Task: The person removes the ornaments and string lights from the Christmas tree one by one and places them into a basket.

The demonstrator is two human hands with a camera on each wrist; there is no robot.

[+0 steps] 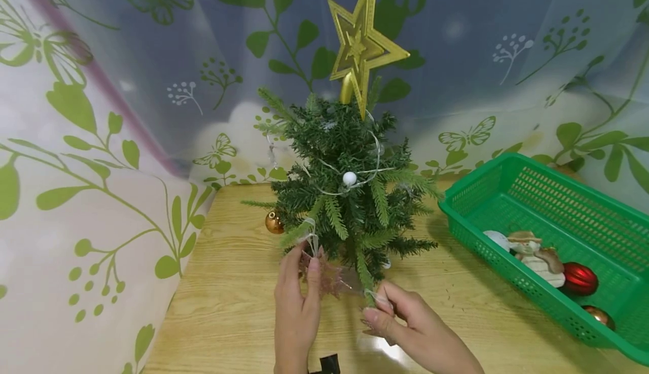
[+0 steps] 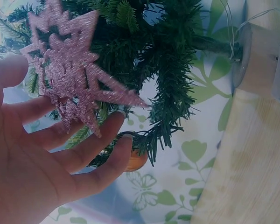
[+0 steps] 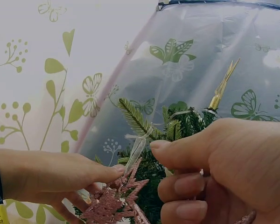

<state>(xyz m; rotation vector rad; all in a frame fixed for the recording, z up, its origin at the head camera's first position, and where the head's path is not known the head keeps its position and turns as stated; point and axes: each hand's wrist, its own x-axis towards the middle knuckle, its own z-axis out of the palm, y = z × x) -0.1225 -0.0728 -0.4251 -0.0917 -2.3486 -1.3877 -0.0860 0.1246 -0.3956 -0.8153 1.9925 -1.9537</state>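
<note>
A small green artificial Christmas tree [image 1: 350, 205] stands on the wooden table, topped by a gold star [image 1: 362, 41]. From a light-green branch tip on its left, a white ribbon [image 1: 312, 241] carries a pink glitter star ornament [image 2: 67, 65]. My left hand [image 1: 296, 301] pinches this ribbon between thumb and forefinger; its other fingers spread behind the star. Lower right, my right hand [image 1: 410, 320] has curled fingers pinching another pale ribbon [image 1: 374, 297] beside a front branch tip. Something pinkish shows under those fingers, mostly hidden.
A green plastic basket [image 1: 512, 165] at the right holds a white ball [image 1: 497, 240], a figurine [image 1: 537, 258], a red ornament [image 1: 580, 278] and a copper ball [image 1: 599, 316]. Another copper ball [image 1: 274, 223] hangs on the tree's left. Patterned curtain stands behind.
</note>
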